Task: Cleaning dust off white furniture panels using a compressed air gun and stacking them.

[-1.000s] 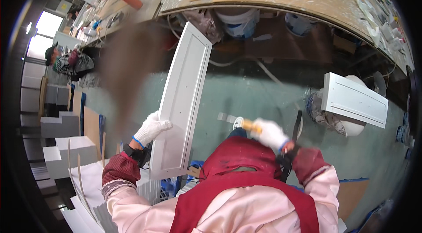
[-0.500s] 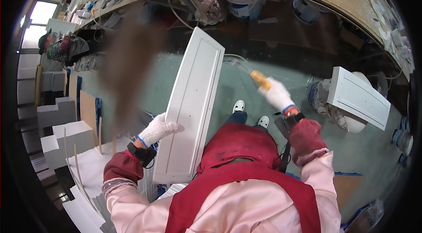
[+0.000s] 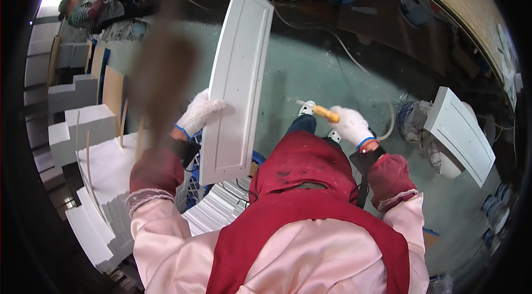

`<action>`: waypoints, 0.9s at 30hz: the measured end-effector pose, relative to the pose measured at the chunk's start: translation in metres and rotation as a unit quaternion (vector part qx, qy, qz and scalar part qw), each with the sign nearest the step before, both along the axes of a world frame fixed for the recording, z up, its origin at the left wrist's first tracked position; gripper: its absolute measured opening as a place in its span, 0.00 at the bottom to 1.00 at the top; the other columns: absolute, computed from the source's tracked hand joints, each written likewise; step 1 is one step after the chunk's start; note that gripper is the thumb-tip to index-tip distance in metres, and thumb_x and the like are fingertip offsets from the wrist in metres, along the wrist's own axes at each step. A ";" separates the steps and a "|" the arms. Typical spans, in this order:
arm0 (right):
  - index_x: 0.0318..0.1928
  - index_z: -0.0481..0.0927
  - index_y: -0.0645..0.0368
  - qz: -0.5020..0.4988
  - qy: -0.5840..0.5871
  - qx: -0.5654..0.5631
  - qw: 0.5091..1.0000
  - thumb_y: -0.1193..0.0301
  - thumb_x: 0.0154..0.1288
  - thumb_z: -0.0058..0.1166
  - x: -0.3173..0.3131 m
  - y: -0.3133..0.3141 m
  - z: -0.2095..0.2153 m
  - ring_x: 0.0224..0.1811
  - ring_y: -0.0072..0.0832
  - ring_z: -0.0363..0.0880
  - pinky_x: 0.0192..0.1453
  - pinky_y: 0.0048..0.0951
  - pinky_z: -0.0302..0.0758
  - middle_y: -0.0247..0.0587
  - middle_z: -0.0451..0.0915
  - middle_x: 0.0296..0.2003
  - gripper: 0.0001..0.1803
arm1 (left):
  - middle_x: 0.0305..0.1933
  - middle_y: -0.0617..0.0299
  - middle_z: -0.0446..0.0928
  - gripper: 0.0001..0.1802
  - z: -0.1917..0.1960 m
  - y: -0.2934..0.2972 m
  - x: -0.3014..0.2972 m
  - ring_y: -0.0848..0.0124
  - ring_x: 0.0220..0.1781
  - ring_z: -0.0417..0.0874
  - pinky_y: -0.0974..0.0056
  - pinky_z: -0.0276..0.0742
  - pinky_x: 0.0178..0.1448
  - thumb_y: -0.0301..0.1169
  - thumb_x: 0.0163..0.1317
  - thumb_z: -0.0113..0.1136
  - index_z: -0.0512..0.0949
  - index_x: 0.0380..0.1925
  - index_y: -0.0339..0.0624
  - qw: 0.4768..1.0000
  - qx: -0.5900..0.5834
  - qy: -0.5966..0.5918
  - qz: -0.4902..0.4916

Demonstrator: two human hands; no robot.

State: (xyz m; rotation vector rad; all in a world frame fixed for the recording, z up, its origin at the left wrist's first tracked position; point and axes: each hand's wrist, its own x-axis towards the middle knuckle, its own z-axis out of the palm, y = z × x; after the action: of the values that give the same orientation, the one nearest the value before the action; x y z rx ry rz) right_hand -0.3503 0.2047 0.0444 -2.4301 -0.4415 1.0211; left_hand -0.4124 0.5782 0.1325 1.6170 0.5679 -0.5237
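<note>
A long white panel (image 3: 235, 89) with a recessed centre, like a cabinet door, stands tilted in front of me, dotted with small dark marks. My left hand (image 3: 202, 112), in a white knit glove, grips its left edge, thumb across the face. In my right hand (image 3: 352, 125), gloved the same way, is a yellow-handled tool (image 3: 326, 113). Its thin, pale end points left toward the panel without touching it; I cannot make out the tip's shape.
A second white panel (image 3: 461, 134) rests over a wrapped bucket at right. White panels are stacked (image 3: 219, 210) below my left arm and piled (image 3: 111, 166) at left. A pale hose (image 3: 343, 44) crosses the floor. Another person (image 3: 100, 14) is at far left; a brown blur hides part of the view.
The view has shifted. The held panel sits higher in it, still in my left hand. My right hand has turned the yellow-handled tool so that it points more toward the panel.
</note>
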 end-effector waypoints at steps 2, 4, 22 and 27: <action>0.39 0.78 0.51 0.095 0.020 0.021 0.995 0.59 0.60 0.51 -0.009 0.004 0.023 0.38 0.48 0.80 0.41 0.45 0.76 0.47 0.81 0.33 0.12 | 0.36 0.60 0.79 0.20 0.005 -0.008 -0.005 0.70 0.38 0.81 0.66 0.77 0.45 0.34 0.56 0.61 0.74 0.45 0.33 1.000 -0.010 -0.008 0.006; 0.39 0.78 0.51 0.229 0.097 0.197 0.948 0.59 0.58 0.56 -0.030 -0.004 0.032 0.39 0.46 0.79 0.44 0.42 0.74 0.46 0.81 0.32 0.13 | 0.35 0.60 0.80 0.20 0.013 -0.021 0.000 0.70 0.37 0.81 0.65 0.77 0.42 0.34 0.53 0.62 0.75 0.45 0.34 0.964 0.236 0.030 -0.120; 0.52 0.77 0.61 -0.062 0.253 0.075 0.962 0.67 0.54 0.60 -0.012 -0.065 0.068 0.24 0.18 0.70 0.30 0.24 0.70 0.30 0.76 0.25 0.23 | 0.32 0.65 0.77 0.14 0.015 0.008 0.010 0.76 0.30 0.76 0.68 0.75 0.36 0.32 0.53 0.62 0.77 0.37 0.35 0.994 0.100 -0.038 0.025; 0.43 0.79 0.57 -0.129 0.225 0.109 0.960 0.67 0.54 0.59 -0.006 -0.061 0.041 0.19 0.15 0.68 0.22 0.21 0.68 0.27 0.73 0.22 0.15 | 0.35 0.62 0.78 0.15 0.018 0.032 0.016 0.73 0.37 0.79 0.67 0.76 0.42 0.35 0.57 0.60 0.76 0.40 0.36 0.978 0.159 -0.067 0.118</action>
State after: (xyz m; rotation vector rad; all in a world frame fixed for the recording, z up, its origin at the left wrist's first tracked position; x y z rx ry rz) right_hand -0.3561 0.1437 0.0852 -1.9206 -0.0709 1.2831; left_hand -0.3965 0.6105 0.1505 1.8394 0.7579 -0.1494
